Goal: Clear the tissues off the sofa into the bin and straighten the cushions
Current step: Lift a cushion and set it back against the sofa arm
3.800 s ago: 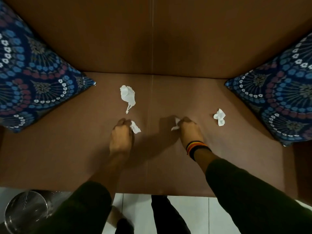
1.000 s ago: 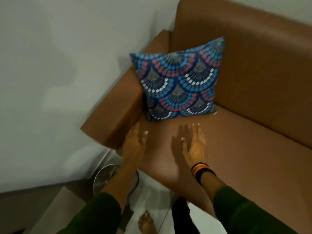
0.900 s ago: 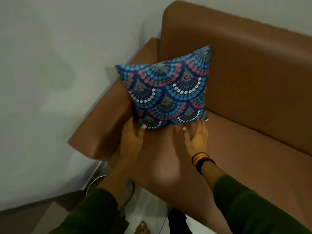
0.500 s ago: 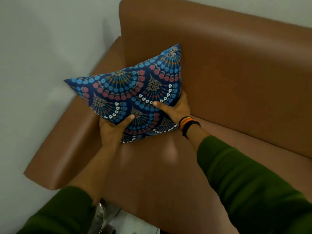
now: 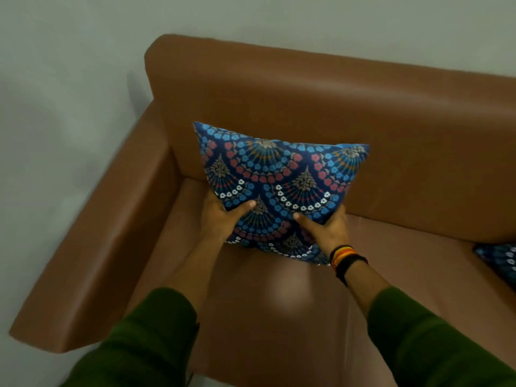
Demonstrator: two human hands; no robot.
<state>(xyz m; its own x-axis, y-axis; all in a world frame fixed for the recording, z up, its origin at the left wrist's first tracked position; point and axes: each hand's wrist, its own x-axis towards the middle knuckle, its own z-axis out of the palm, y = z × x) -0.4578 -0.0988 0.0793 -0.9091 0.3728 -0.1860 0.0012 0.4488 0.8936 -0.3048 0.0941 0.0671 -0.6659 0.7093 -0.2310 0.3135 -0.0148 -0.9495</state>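
Both hands, left hand point(image 5: 220, 216) and right hand point(image 5: 326, 230), clasp the cushion point(image 5: 279, 185) by its lower corners, seemingly resting against the sofa point(image 5: 391, 113) backrest.

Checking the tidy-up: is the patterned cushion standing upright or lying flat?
Upright: the patterned cushion stands on its lower edge, left hand and right hand gripping its bottom corners.

A plain pale wall point(image 5: 83, 65) stands behind and to the left of the brown leather seat; lighting is dim.
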